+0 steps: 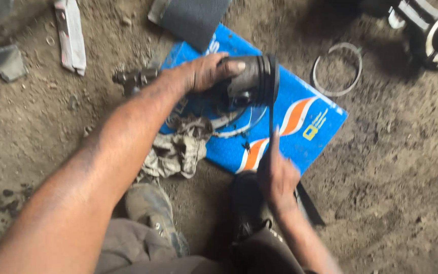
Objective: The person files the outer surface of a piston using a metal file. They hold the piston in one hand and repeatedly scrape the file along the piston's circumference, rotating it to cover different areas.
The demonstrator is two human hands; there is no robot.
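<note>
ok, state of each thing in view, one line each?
left hand: gripping the piston from above
piston: held on its side over the blue board
right hand: pinching a thin dark strip
thin dark strip: upright, its top at the piston's ringed end
blue board: flat on the dirt
rag: crumpled, partly on the board
loose metal ring: lying on the dirt, apart from the board

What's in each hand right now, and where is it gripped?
Left hand grips the dark piston around its body. Right hand pinches the lower end of a thin strip.
</note>
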